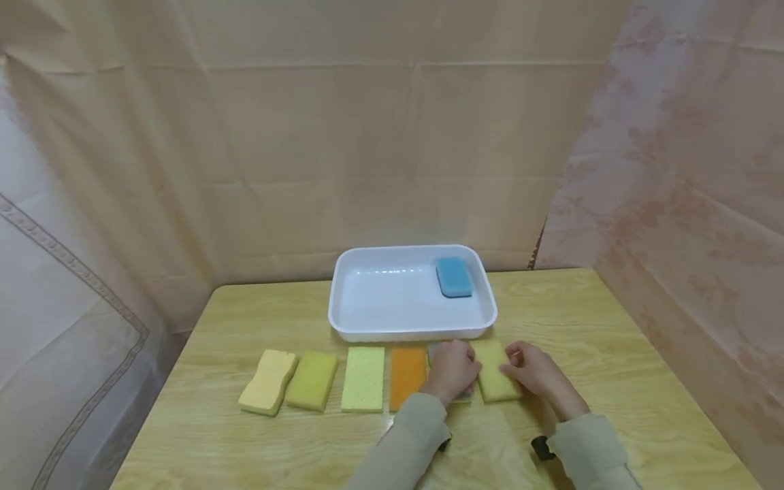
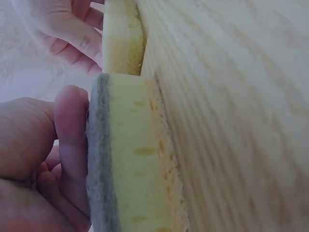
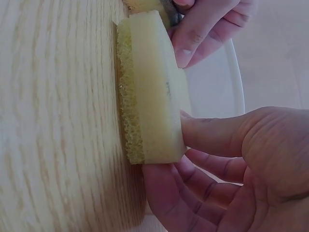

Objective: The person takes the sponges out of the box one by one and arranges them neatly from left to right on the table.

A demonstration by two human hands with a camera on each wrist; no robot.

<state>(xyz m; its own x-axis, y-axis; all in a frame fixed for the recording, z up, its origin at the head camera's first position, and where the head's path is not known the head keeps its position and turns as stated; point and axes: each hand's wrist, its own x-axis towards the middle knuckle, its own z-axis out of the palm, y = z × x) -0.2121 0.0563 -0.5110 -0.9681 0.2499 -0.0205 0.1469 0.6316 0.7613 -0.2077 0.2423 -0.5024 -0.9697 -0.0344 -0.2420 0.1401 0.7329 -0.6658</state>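
My right hand (image 1: 535, 371) pinches the right edge of a pale yellow sponge (image 1: 495, 373), thumb on its upper face and fingers along the side. In the right wrist view this sponge (image 3: 157, 92) shows a smooth pale layer over a coarser yellow one. The left hand (image 1: 452, 371) is over a grey-topped sponge (image 1: 459, 399) and partly hides it. Its fingertips reach the pale yellow sponge's left edge. From the left wrist view, its fingers lie against the grey layer of the grey-topped sponge (image 2: 102, 159), whose other layers are yellow and orange.
Behind the row stands a white tray (image 1: 392, 335) with a blue sponge (image 1: 454, 277) inside at the right. Left of the hands lie an orange sponge (image 1: 407, 374), a light yellow one (image 1: 363, 381), a darker yellow one (image 1: 312, 381) and a wavy-sided one (image 1: 268, 381).
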